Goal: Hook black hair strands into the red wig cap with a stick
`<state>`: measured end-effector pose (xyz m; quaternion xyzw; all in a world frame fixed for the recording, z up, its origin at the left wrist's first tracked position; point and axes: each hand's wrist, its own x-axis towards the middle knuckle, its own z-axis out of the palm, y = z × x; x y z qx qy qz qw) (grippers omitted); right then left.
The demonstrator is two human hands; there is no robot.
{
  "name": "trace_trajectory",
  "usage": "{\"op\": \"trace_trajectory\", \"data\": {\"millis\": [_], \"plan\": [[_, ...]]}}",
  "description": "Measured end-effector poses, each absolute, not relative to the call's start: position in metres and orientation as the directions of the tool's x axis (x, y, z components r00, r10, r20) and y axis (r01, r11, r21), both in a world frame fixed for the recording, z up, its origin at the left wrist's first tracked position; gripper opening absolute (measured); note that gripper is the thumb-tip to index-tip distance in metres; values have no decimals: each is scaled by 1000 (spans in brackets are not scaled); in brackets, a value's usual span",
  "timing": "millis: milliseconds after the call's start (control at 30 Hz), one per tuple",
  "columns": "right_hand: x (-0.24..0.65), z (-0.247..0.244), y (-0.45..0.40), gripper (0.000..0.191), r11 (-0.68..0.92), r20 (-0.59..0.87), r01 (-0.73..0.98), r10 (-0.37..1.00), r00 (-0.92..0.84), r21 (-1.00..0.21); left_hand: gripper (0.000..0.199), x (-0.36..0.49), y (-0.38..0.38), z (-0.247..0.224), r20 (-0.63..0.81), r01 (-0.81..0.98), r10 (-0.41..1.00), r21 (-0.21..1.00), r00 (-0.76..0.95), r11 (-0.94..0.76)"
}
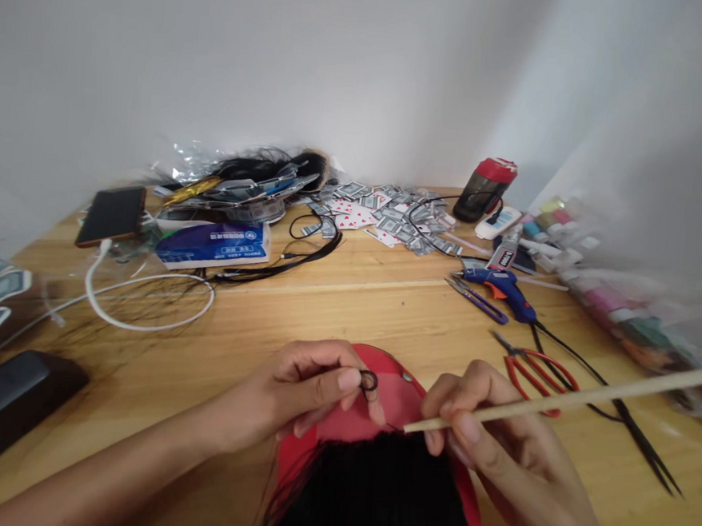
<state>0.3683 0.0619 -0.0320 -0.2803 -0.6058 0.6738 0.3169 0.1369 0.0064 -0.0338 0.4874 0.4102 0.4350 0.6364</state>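
My left hand [318, 385] is closed, thumb and fingers pinching a small black loop [368, 382]; I cannot tell whether it is hair or cord. A pale wooden stick [582, 398] lies in my right hand [495, 433], thumb and fingers closed around it. Its narrow tip points left, near a thin dark strand below the loop. Under both hands is a red rounded piece [374, 361] with a small shiny stud near its edge. Long black hair [383, 498] covers its near part and hides much of it.
Red-handled scissors [538, 380], tweezers [647, 448], a blue glue gun [508, 294] and a purple-handled cutter [477, 300] lie right. Behind are scattered cards [354, 213] and a red-lidded bottle [485, 191]. A blue tissue pack [213, 245], phone [112, 216] and white cable [142, 327] are left.
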Motion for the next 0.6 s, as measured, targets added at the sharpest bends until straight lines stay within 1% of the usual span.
{"op": "trace_trajectory", "data": {"millis": [167, 300, 467, 600], "plan": [[366, -32, 62, 31, -116, -59, -55, 793, -607, -992, 33, 138, 6, -29, -93, -109, 953, 986, 287, 129], [367, -35, 60, 29, -45, 18, -89, 800, -600, -995, 31, 138, 5, -26, -102, -71, 950, 989, 294, 128], [369, -38, 58, 30, 38, 68, -64, 809, -584, -997, 27, 137, 4, -23, -20, -2, 945, 1000, 327, 22], [369, -35, 57, 32, 77, 94, -55, 813, -575, -996, 27, 137, 4, -22, -8, 18, 938, 1000, 346, 2]]}}
